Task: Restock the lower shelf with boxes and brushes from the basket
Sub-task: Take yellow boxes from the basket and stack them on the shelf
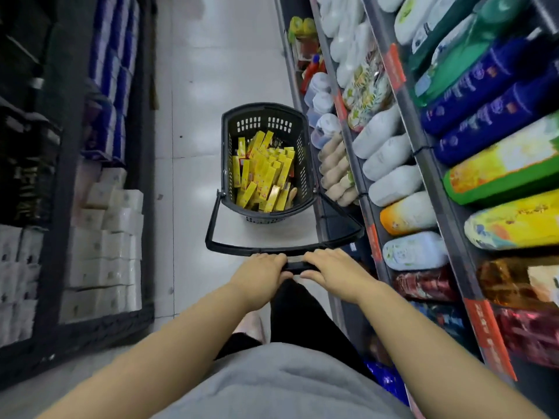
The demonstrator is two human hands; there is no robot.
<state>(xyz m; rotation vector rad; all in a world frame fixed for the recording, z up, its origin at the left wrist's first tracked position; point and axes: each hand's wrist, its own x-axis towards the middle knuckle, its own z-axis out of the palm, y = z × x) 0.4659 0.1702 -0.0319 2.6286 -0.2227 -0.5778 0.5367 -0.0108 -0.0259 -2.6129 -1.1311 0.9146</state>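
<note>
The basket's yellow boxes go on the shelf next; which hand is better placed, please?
Probably the right hand: both hands grip the handle, but the shelves stand on its side; the left hand can steady the basket.

matt black plastic basket (305,164), glossy yellow cardboard boxes (263,173), shiny floor (196,122)

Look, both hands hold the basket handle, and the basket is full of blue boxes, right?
Not quite: the boxes in the basket are yellow, not blue, as the head view shows. The rest is right: the left hand and the right hand both hold the handle.
</note>
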